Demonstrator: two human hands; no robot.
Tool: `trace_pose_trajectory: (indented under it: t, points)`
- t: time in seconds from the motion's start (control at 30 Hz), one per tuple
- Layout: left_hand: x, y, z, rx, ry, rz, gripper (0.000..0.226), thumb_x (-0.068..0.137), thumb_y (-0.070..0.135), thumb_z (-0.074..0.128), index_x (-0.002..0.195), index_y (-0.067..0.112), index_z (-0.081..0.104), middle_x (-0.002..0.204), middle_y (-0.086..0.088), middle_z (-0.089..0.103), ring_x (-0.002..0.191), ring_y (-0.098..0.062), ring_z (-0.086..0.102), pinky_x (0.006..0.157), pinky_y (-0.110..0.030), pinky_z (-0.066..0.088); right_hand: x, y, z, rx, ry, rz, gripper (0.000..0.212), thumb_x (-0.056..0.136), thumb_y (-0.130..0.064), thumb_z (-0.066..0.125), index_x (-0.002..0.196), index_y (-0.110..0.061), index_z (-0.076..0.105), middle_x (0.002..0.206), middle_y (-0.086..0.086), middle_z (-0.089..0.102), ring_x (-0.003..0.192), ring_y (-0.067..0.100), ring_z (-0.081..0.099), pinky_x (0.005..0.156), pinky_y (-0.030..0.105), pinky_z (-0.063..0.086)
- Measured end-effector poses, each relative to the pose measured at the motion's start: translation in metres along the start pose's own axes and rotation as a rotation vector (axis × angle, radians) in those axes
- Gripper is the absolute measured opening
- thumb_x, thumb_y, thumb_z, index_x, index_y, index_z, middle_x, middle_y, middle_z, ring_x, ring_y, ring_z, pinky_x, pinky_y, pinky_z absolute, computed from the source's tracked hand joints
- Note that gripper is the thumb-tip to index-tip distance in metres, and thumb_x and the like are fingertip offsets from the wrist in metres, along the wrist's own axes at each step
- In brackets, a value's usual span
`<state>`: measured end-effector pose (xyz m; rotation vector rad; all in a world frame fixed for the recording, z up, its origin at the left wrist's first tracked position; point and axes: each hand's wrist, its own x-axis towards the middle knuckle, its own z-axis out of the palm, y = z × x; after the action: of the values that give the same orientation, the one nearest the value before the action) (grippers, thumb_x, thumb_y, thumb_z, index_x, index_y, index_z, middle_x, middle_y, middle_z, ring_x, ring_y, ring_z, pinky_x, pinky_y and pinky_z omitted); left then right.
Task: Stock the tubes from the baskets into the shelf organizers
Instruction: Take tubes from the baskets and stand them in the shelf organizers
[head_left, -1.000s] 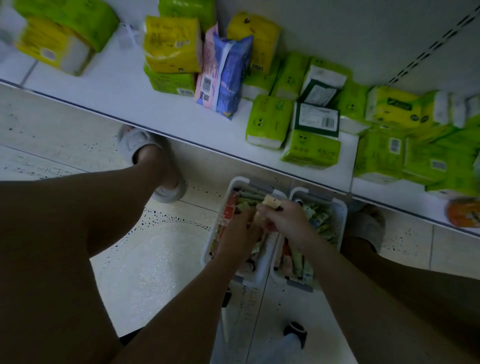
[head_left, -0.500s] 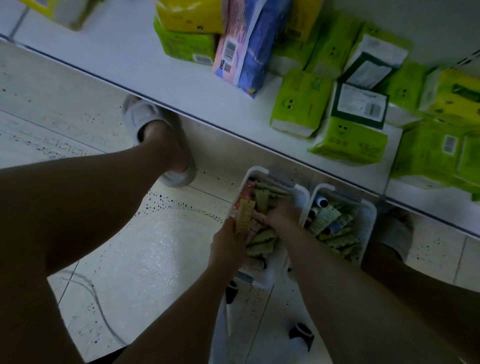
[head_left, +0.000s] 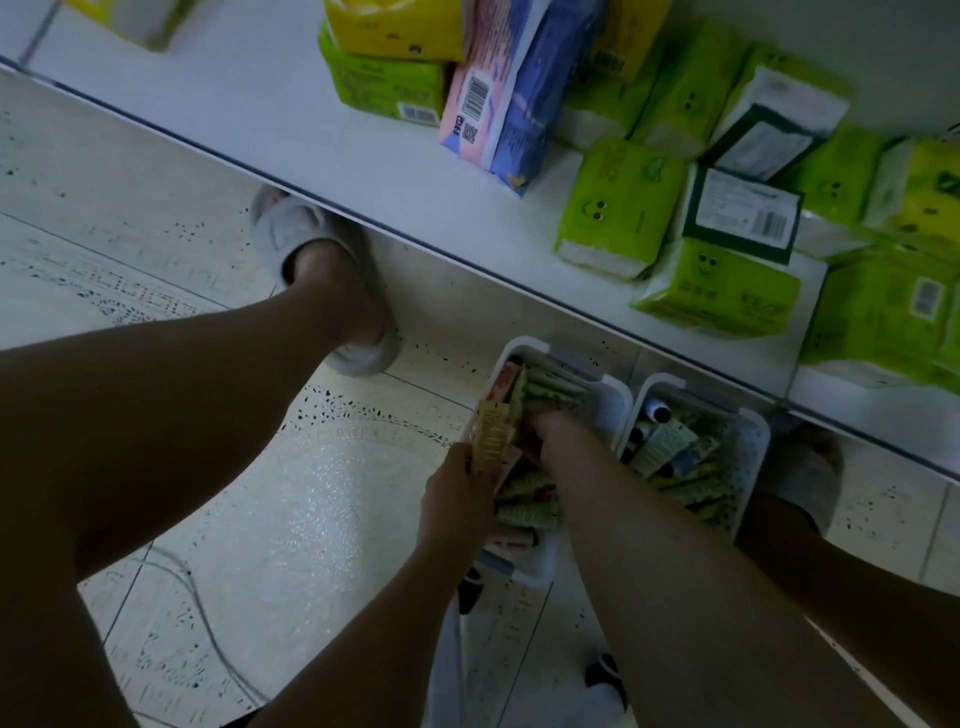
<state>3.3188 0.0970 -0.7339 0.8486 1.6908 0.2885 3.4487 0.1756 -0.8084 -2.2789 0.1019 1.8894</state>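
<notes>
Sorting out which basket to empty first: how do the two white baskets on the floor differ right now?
The left basket has the right hand reaching into it; the right basket has no hand in it. The left hand holds a tan tube over the left basket's edge, none over the right basket. Both are white, hold mostly green tubes, and sit side by side below the shelf.

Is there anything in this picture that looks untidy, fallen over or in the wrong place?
Yes. On the white shelf, the green tissue packs lie tumbled at mixed angles, some showing barcode labels, and a pink and blue pack leans among them. The tubes in both white baskets are only a loose heap. Nothing looks spilled or damaged.
</notes>
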Motion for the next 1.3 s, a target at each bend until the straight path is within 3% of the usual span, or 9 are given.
trace_pose_trajectory:
  t: [0.2, 0.3, 0.47, 0.6, 0.73, 0.93, 1.07, 1.17, 1.3]
  points:
    - [0.000, 0.001, -0.001, 0.048, 0.012, 0.036, 0.014, 0.098, 0.034, 0.051, 0.102, 0.022, 0.056, 0.088, 0.005, 0.066, 0.078, -0.011, 0.067, 0.067, -0.037, 0.061, 0.056, 0.014, 0.001, 0.171, 0.143, -0.004, 0.034, 0.100, -0.036, 0.043, 0.107, -0.012, 0.066, 0.101, 0.015, 0.068, 0.083, 0.029, 0.065, 0.057, 0.035, 0.056]
    - [0.003, 0.003, -0.003, 0.077, 0.006, 0.039, 0.012, 0.099, 0.031, 0.048, 0.100, 0.021, 0.056, 0.088, 0.004, 0.066, 0.078, -0.009, 0.067, 0.068, -0.034, 0.061, 0.014, 0.018, -0.001, 0.078, 0.238, -0.072, 0.027, 0.089, -0.037, 0.056, 0.095, -0.012, 0.066, 0.089, 0.010, 0.069, 0.076, 0.025, 0.067, 0.064, 0.034, 0.059]
    - [-0.005, 0.025, -0.009, 0.141, -0.015, 0.082, 0.015, 0.101, 0.032, 0.042, 0.104, 0.019, 0.049, 0.091, 0.001, 0.064, 0.080, -0.015, 0.064, 0.069, -0.037, 0.058, -0.061, 0.056, -0.025, 0.112, 0.338, -0.393, 0.006, 0.087, -0.008, 0.065, 0.092, -0.009, 0.062, 0.092, 0.011, 0.065, 0.086, 0.030, 0.064, 0.067, 0.036, 0.053]
    - [-0.024, 0.059, -0.019, 0.172, -0.071, 0.201, 0.018, 0.099, 0.027, 0.045, 0.114, 0.016, 0.043, 0.095, 0.000, 0.060, 0.084, -0.018, 0.059, 0.064, -0.029, 0.046, -0.109, 0.066, -0.064, 0.209, 0.201, -0.540, 0.004, 0.091, -0.007, 0.064, 0.093, -0.006, 0.062, 0.101, 0.021, 0.067, 0.090, 0.033, 0.067, 0.080, 0.046, 0.058]
    - [-0.055, 0.103, -0.031, 0.111, -0.150, 0.314, 0.016, 0.097, 0.021, 0.048, 0.112, 0.017, 0.044, 0.096, -0.003, 0.057, 0.085, -0.020, 0.058, 0.066, -0.031, 0.048, -0.167, 0.056, -0.102, 0.379, -0.093, -0.619, 0.012, 0.099, -0.007, 0.054, 0.107, -0.013, 0.061, 0.105, 0.011, 0.068, 0.084, 0.023, 0.069, 0.066, 0.032, 0.056]
    - [-0.114, 0.177, -0.059, -0.083, -0.341, 0.388, 0.014, 0.099, 0.028, 0.049, 0.105, 0.017, 0.044, 0.066, -0.002, 0.046, 0.052, -0.014, 0.041, 0.053, -0.030, 0.036, -0.269, 0.030, -0.135, 0.649, -0.289, -0.721, 0.012, 0.104, -0.016, 0.044, 0.097, -0.010, 0.052, 0.078, 0.012, 0.063, 0.057, 0.020, 0.051, 0.052, 0.030, 0.040]
    - [-0.167, 0.231, -0.083, -0.242, -0.452, 0.521, 0.013, 0.100, 0.028, 0.049, 0.098, 0.016, 0.046, 0.069, -0.002, 0.051, 0.048, -0.012, 0.040, 0.048, -0.024, 0.033, -0.343, 0.018, -0.147, 0.347, -0.158, -0.972, 0.020, 0.101, -0.032, 0.052, 0.105, -0.014, 0.060, 0.070, 0.002, 0.060, 0.044, 0.009, 0.039, 0.044, 0.024, 0.028]
    - [-0.203, 0.273, -0.100, -0.414, -0.548, 0.550, 0.027, 0.103, 0.032, 0.038, 0.097, 0.014, 0.057, 0.077, -0.003, 0.059, 0.057, -0.014, 0.050, 0.055, -0.026, 0.042, -0.396, 0.011, -0.160, 0.335, -0.267, -1.118, 0.026, 0.102, -0.026, 0.048, 0.119, -0.013, 0.063, 0.079, 0.007, 0.069, 0.045, 0.013, 0.036, 0.045, 0.024, 0.024]
    - [-0.251, 0.315, -0.118, -0.471, -0.554, 0.730, 0.027, 0.104, 0.022, 0.031, 0.099, 0.011, 0.055, 0.077, -0.006, 0.058, 0.057, -0.014, 0.051, 0.055, -0.025, 0.044, -0.459, 0.006, -0.178, 0.281, -0.312, -1.333, 0.023, 0.104, -0.021, 0.041, 0.110, -0.007, 0.059, 0.089, 0.014, 0.071, 0.049, 0.016, 0.039, 0.043, 0.023, 0.031]
